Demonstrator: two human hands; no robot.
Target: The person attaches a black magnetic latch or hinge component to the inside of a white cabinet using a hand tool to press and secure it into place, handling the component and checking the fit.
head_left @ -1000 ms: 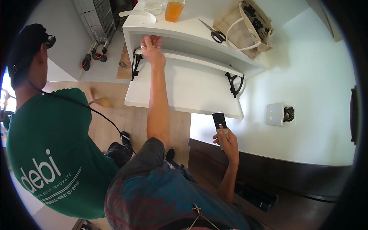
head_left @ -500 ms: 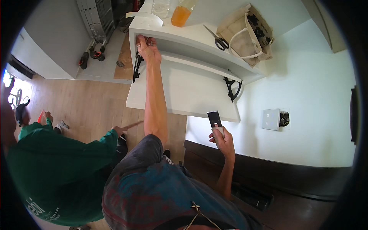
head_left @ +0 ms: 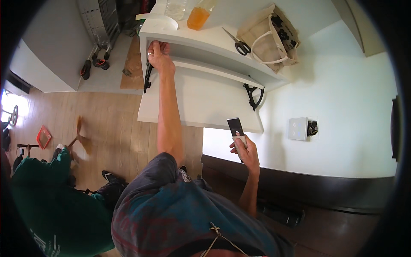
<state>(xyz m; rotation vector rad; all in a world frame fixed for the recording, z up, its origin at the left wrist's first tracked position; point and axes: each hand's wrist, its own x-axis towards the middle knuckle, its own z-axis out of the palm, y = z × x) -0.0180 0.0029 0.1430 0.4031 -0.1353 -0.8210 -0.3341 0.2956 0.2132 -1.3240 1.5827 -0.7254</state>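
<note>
My left hand (head_left: 161, 55) reaches into the far left corner of a white cabinet (head_left: 201, 35), just beneath its top panel. Its fingers are curled together against the inside, and what they hold, if anything, is hidden. In front of the compartment a white flap (head_left: 199, 96) hangs lowered, with a black hinge arm (head_left: 147, 78) at its left and another black hinge arm (head_left: 253, 95) at its right. My right hand (head_left: 248, 153) is closed around a slim black-and-grey handheld device (head_left: 235, 127), held upright near the flap's front edge, thumb on its lower part.
Scissors (head_left: 239, 44), a cloth bag (head_left: 276, 43), a bottle of orange liquid (head_left: 199, 18) and a curved white strip (head_left: 159, 19) lie on the cabinet top. A wall switch plate (head_left: 298, 128) hangs beside an open socket. At left, a person in green (head_left: 64, 205) bends near a broom (head_left: 80, 137).
The person in green has moved lower and toward the left, and a broom and red dustpan now show. My hands keep nearly the same places; the view has shifted slightly.
</note>
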